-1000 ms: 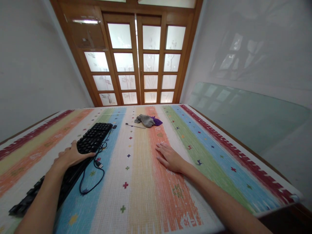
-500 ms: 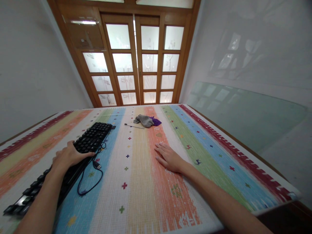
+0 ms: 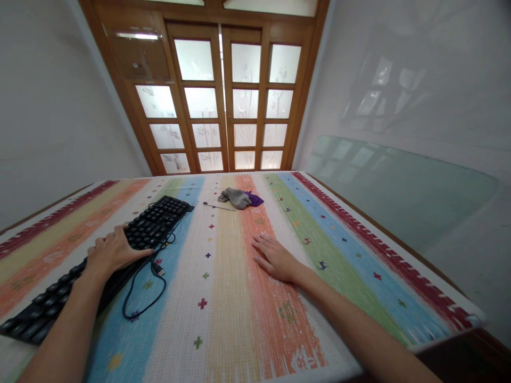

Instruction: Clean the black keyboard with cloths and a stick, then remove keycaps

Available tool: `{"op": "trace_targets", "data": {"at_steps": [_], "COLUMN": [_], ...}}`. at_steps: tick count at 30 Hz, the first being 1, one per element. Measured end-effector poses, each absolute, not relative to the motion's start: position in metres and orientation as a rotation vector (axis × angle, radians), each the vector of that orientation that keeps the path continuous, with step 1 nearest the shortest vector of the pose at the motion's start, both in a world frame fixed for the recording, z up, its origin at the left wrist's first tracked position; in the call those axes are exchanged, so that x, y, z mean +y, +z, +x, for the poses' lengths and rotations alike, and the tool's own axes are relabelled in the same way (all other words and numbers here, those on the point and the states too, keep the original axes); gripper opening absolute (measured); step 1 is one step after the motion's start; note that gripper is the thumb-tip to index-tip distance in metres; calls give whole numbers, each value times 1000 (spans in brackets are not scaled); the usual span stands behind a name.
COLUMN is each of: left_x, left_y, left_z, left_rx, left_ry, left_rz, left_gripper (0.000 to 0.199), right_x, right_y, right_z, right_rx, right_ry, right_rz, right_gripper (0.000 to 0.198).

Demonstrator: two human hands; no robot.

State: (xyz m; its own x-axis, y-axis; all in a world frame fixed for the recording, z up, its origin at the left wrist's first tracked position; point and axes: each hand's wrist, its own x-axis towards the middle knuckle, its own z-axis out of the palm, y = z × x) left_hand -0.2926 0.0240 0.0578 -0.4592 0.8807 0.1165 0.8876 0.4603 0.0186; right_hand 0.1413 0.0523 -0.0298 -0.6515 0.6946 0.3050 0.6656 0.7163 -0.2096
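Note:
A long black keyboard point(image 3: 154, 226) lies slantwise over the left part of the table. Across its middle my left hand point(image 3: 115, 250) grips it, thumb along the near right edge and fingers over the far left edge. Its black cable point(image 3: 154, 298) is looped on the cloth beside it, with the USB plug point(image 3: 158, 269) showing. My right hand point(image 3: 275, 259) rests flat on the orange stripe, fingers stretched out and holding nothing. Beyond it lie a crumpled grey cloth point(image 3: 235, 198) with a purple cloth point(image 3: 254, 199) against it, and a thin dark-tipped stick point(image 3: 219, 206).
A striped tablecloth point(image 3: 187, 319) covers the table. A frosted glass panel point(image 3: 399, 186) stands along the right side by the wall. At the far end are wooden doors with glass panes point(image 3: 223, 96).
The keyboard has turned slightly under my left hand, its far end shifting right and its near end shifting left and up. My right hand stays in place.

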Motion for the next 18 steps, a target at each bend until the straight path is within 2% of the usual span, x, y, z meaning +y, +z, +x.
{"op": "trace_targets", "data": {"at_steps": [7,18], "left_x": [38,36], "left_y": [39,38], "left_z": [-324,-314], "left_rx": [-2716,-2739], "left_ry": [-208,-283], "left_rz": [-1679,-1655], "left_gripper": [129,135], "right_x": [52,51], "right_y": [-29,-27], "right_z": [141,141], "right_rx": [-2555,-2555], "right_ry": [121,114], "right_rz": [-1048,-1047], "right_gripper": [47,46]}}
